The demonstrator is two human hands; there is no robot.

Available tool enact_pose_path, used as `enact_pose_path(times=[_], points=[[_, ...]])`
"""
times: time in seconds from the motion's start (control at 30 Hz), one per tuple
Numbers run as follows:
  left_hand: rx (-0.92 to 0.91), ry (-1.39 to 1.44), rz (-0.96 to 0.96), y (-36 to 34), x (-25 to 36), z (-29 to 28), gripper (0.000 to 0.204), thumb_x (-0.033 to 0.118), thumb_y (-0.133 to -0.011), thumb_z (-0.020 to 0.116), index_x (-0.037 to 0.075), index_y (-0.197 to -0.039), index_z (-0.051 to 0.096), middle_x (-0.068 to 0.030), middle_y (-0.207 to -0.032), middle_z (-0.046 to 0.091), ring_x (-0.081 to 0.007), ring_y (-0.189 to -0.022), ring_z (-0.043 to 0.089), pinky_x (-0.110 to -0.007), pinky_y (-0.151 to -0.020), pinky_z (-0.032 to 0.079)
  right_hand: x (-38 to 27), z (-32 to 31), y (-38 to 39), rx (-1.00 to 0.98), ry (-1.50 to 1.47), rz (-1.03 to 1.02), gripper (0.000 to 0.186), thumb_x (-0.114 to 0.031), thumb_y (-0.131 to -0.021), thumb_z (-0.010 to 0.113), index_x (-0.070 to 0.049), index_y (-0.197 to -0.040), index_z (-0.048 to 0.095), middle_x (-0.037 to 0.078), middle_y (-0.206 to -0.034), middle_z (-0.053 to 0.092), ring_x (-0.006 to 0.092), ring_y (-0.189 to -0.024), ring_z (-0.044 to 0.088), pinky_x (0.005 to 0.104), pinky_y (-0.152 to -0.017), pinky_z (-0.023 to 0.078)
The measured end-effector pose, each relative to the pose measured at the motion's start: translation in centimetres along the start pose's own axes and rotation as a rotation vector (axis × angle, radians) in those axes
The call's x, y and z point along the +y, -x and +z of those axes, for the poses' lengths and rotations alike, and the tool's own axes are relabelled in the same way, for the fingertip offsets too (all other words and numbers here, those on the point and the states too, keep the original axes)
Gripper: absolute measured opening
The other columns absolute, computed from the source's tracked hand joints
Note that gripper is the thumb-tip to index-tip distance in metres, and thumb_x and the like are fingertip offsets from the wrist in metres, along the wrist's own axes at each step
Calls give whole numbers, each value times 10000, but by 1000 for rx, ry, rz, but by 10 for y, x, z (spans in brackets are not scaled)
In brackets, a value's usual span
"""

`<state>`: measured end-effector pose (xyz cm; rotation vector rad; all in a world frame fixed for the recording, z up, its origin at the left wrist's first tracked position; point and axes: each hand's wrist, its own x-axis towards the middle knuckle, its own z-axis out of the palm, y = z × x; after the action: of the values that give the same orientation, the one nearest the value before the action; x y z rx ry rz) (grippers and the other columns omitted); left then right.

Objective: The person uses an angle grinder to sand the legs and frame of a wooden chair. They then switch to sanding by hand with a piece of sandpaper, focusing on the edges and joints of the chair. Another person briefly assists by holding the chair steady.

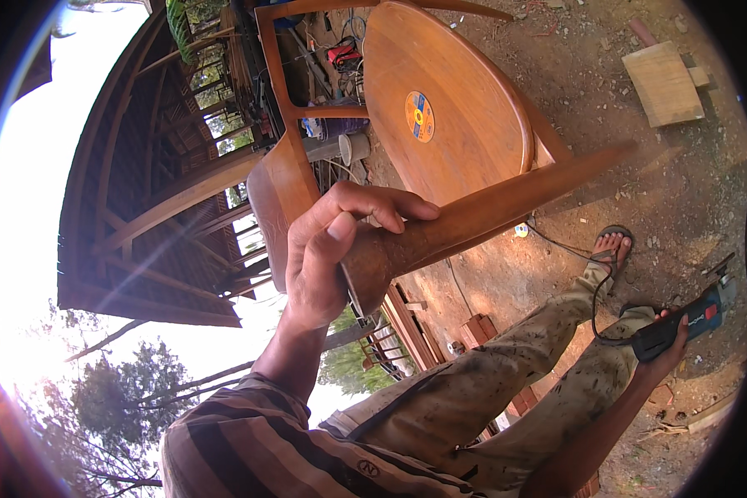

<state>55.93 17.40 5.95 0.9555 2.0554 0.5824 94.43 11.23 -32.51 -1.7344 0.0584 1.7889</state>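
My left hand point(328, 245) is closed around the thick end of a long, tapering brown wooden piece point(481, 206), thumb and fingers curled over its edge. The piece crosses in front of a wooden chair's smooth seat point(473, 75); whether it is joined to the chair I cannot tell. On the seat lies a round orange-and-blue disc point(419, 116). Low at the right, my right hand point(668, 340) grips a teal and black corded power tool point(697, 322) with a red button, apparently an angle grinder. It is held beside my lower leg, away from the wood.
The black cord point(595, 311) runs past my sandalled foot point(612, 246). A pale wooden board point(662, 83) lies on the dirt ground. Near the chair are a bucket point(354, 148) and a red-and-black item point(343, 55). Reddish bricks point(477, 330) sit by my legs. An open-sided roofed shed point(141, 183) stands behind.
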Motion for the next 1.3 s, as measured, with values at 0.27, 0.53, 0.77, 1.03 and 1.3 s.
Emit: enact_pose_path(times=[0.27,0.53,0.77,1.03,1.3], points=[[-70,34,25,-4,-3,-6,515,397,-1089,358,-24,-988,635,-258,-1098,711,-321,-1080,694,-456,-1007,516,0,1,0,8,8,-5,422,-356,-999,690,14,-1195,635,93,-982,679,178,-901,642,307,-843,532],[-62,-8,50,-4,-3,-5,584,443,-1118,318,-29,-1017,647,-229,-1085,729,-288,-1068,701,-432,-1017,503,4,-5,-3,-4,17,27,428,-362,-994,696,11,-1196,637,97,-992,685,180,-900,648,308,-829,536],[-17,11,-6,-3,1,0,489,403,-1055,378,-28,-968,593,-282,-1059,696,-362,-1074,685,-491,-1012,522,1,-1,2,-8,25,21,435,-346,-989,695,12,-1224,617,110,-983,679,189,-886,649,319,-834,536],[-18,3,2,-3,-1,-2,532,418,-1087,344,-26,-1010,626,-236,-1081,725,-301,-1080,691,-432,-1026,495,0,-7,-2,0,21,10,410,-338,-996,691,14,-1200,635,102,-985,693,184,-871,672,303,-806,555],[124,46,47,4,-8,0,362,333,-1030,376,-4,-958,488,-306,-1028,677,-356,-1040,669,-478,-1004,503,-16,36,21,3,4,-132,320,-244,-972,689,9,-1134,577,142,-932,686,226,-768,708,358,-684,599]])
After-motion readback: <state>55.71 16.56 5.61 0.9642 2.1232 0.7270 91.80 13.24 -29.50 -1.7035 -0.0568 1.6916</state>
